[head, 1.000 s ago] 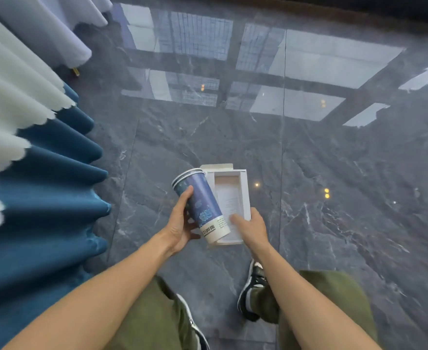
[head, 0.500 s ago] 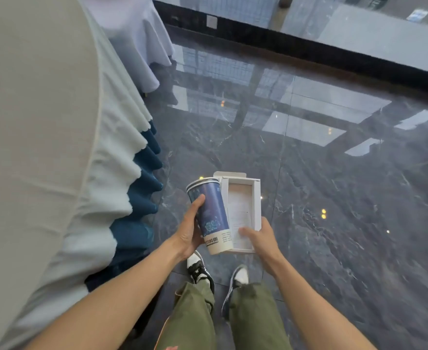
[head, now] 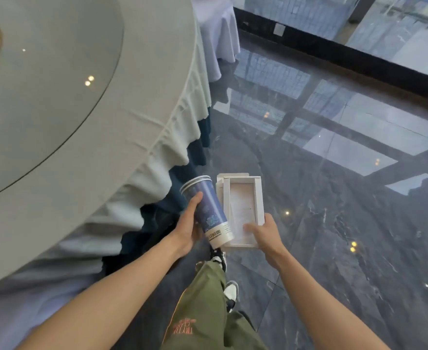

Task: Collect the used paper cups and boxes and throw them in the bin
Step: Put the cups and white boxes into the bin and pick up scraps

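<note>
Blue and white, the paper cup [head: 208, 209] was gripped around its side by the left hand [head: 189, 227], tilted with its rim away from the body. Just beside it, touching along one edge, an open white box [head: 242, 210] was held by the right hand [head: 264, 232], the thumb laid inside on the box's floor and the fingers hidden beneath. Both items were carried above the dark polished floor [head: 334, 236], near a round table [head: 137, 127] draped in pale cloth.

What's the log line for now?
left hand: holds blue paper cup | right hand: holds open white box | bin: unseen
</note>
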Demonstrator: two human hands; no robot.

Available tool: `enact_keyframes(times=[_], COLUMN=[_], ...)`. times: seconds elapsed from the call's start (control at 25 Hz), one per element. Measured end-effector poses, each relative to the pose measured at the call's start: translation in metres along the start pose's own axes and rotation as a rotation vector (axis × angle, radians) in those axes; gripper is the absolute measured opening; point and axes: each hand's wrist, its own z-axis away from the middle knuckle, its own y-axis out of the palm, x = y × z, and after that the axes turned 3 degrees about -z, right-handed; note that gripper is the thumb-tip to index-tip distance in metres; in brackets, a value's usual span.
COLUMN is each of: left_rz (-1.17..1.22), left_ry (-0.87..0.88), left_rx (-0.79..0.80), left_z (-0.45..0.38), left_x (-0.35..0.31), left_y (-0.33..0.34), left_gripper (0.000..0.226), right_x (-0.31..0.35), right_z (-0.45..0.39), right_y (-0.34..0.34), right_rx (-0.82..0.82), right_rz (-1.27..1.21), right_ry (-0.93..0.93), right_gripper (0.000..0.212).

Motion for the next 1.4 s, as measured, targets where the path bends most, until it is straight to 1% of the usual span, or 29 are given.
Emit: enact_keyframes(times=[0.04,0.08,0.12,0.16,0.24,0.36,0.48,0.52,0.6,0.68,0.72,0.92,1.0,1.08,1.12,1.16,1.2,1.28,1.32,1.36,1.4], left_rz=[0.022,0.030,0.030,-0.003,-0.122,-0.235,-0.457,-0.552,-0.777,-0.953,-0.998,-1.065,-1.063,-1.057,-1.055,-1.062,-1.074,-1.074,-1.029,-0.944,-0.841], left_ry=[0.017,0.013,0.004,-0.015,-0.038,-0.069,-0.090,-0.091,-0.102,-0.104,-0.097,-0.090,-0.118,-0.170,-0.181,-0.182,-0.176,-0.189,-0.205,-0.252,-0.336], left_rx=[-0.028,-0.098,-0.167,-0.222,-0.313,-0.376,-0.415,-0.415,-0.379,-0.317,-0.290,-0.196,-0.152,-0.142,-0.158,-0.171,-0.168,-0.094,-0.041,0.009,0.049], left_z=[0.009,0.018,0.024,0.027,0.029,0.026,0.013,0.004,-0.017,-0.041,-0.054,-0.100,-0.112,-0.119,-0.118,-0.114,-0.108,-0.092,-0.083,-0.073,-0.065], left_x=[0.010,0.018,0.024,0.031,0.035,0.042,0.047,0.050,0.053,0.056,0.058,0.065,0.072,0.081,0.081,0.082,0.083,0.085,0.088,0.090,0.091], left_y=[-0.018,-0.037,-0.055,-0.064,-0.119,-0.147,-0.195,-0.210,-0.232,-0.251,-0.258,-0.265,-0.262,-0.260,-0.260,-0.259,-0.259,-0.258,-0.259,-0.259,-0.256], left_gripper=[0.065,0.058,0.056,0.060,0.067,0.058,0.074,0.074,0.069,0.072,0.074,0.079,0.092,0.106,0.104,0.095,0.081,0.048,0.040,0.042,0.051], right_x=[-0.011,-0.021,-0.034,-0.043,-0.064,-0.085,-0.098,-0.102,-0.115,-0.127,-0.134,-0.172,-0.186,-0.193,-0.195,-0.193,-0.192,-0.187,-0.184,-0.181,-0.177], right_z=[0.009,0.019,0.025,0.031,0.038,0.036,0.047,0.054,0.065,0.073,0.078,0.099,0.097,0.094,0.092,0.091,0.088,0.086,0.085,0.084,0.083], right_y=[0.011,0.024,0.034,0.034,0.072,0.072,0.106,0.118,0.144,0.171,0.183,0.216,0.221,0.223,0.224,0.224,0.225,0.230,0.235,0.241,0.247], right_rx=[0.009,0.012,0.001,-0.014,-0.068,-0.145,-0.203,-0.226,-0.286,-0.355,-0.372,-0.402,-0.425,-0.441,-0.445,-0.450,-0.453,-0.430,-0.409,-0.387,-0.370], right_rz=[0.014,0.028,0.044,0.062,0.061,0.036,0.005,-0.014,-0.046,-0.085,-0.095,-0.101,-0.097,-0.099,-0.106,-0.112,-0.117,-0.130,-0.127,-0.120,-0.116], right_ry=[0.008,0.026,0.035,0.066,0.075,0.104,0.175,0.197,0.226,0.257,0.286,0.385,0.416,0.424,0.425,0.422,0.415,0.402,0.398,0.395,0.393], right_gripper=[0.048,0.050,0.050,0.049,0.046,0.054,0.045,0.045,0.047,0.046,0.045,0.041,0.042,0.042,0.041,0.040,0.040,0.041,0.041,0.040,0.040])
